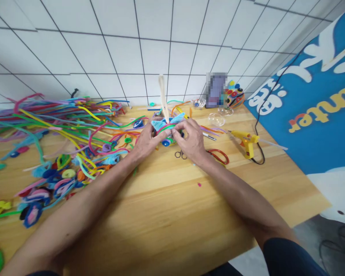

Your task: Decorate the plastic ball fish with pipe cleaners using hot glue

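Note:
Near the back of the table, my left hand (pixel 150 136) and my right hand (pixel 191 137) are both closed around a colourful pipe-cleaner figure (pixel 166 142). It has light-blue, wing-like pieces (pixel 158 124) at its sides and a blue round piece at its lower front. A tall pale strip (pixel 163 97) rises from behind it; I cannot tell whether it is joined on. My left fingers grip its left side, while my right thumb and fingers pinch close to its top right. My fingers hide much of its middle. Small scissors (pixel 180 155) lie just below my right hand.
Many loose pipe cleaners (pixel 51 115) spread across the left, with coiled pipe-cleaner pieces (pixel 43 191) in front. Red-handled scissors (pixel 219 156) and a yellow hot glue gun (pixel 245 142) with a black cord lie right. Clear plastic domes (pixel 216 119) and a pixelated dark screen (pixel 217 91) are behind.

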{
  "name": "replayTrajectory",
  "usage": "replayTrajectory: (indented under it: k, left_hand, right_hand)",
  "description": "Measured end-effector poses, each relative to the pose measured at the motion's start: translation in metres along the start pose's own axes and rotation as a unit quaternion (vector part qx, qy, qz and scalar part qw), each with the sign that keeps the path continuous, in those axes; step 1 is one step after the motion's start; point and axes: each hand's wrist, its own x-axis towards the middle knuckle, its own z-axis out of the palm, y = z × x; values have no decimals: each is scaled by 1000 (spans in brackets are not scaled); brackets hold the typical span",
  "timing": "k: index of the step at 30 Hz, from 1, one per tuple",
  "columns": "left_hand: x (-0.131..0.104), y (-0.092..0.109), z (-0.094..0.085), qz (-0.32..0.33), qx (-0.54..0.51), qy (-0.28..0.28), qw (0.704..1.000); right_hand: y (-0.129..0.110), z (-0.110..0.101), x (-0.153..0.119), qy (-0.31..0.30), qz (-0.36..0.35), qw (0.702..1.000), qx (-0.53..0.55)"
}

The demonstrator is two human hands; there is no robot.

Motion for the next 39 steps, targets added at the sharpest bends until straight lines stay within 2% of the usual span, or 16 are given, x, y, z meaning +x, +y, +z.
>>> replayTrajectory:
  k: [3, 7, 13, 19, 25, 34, 39]
  left_hand:
    - [0, -3, -1, -24, -6, 10, 1000]
    - [-1, -7, -5, -44, -19, 15, 999]
    - [-3, -8, -6, -37, 4, 14, 999]
    - [-1, -5, -6, -29, 1, -2, 1000]
    - [-2, -9, -5, -31, -31, 26, 999]
    - [-3, -9, -4, -31, -41, 27, 998]
    - [-3, -8, -4, -28, -37, 26, 999]
  right_hand:
    - [2, -1, 0, -1, -20, 1000, -1]
    - [11, -4, 1, -1, -7, 1000, 22]
    - [15, -6, 4, -7, 29, 997, 65]
    - [20, -9, 5, -13, 28, 996, 87]
    - [22, -10, 7, -41, 83, 991, 96]
    - [20, -7, 8, -78, 183, 968, 154]
    - [22, -7, 9, -94, 199, 959, 179]
